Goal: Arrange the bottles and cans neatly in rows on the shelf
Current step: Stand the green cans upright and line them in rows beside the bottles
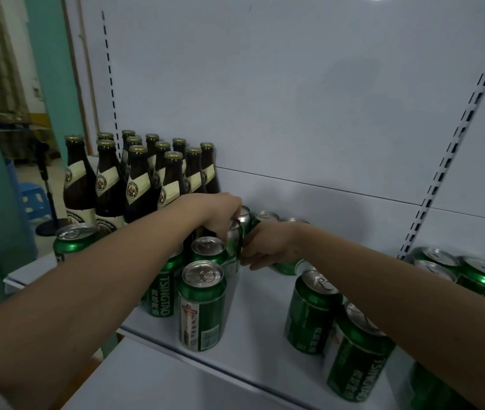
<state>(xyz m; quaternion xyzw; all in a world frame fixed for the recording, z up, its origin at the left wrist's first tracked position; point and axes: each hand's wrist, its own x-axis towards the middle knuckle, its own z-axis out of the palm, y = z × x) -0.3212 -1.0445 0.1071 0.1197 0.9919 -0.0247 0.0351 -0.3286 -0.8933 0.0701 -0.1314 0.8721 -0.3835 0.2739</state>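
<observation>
near the front edge of the shelf a green can stands upright, with a silver top and a pull tab, and a white panel on its side. to the right of it, also near the front edge, two more green cans stand close together; the nearer one leans a little and shows white letters running down its side. both are partly covered by the right forearm.

behind the front can a second can stands in the same line, and behind that one is the held can, green with a silver top. the left hand comes from above, its fingers curled down over the top and left side of this can. the right hand is on the right side of the same can, its fingers curled and touching the side low down. whether the right hand really grips it i cannot tell.

further back, more cans stand near the back wall, just behind the hands. at the far right side of the shelf a group of cans stands together. one can stands at the left end of the shelf.

in the back left corner, brown bottles with gold caps and cream labels stand upright in rows, close to each other.
</observation>
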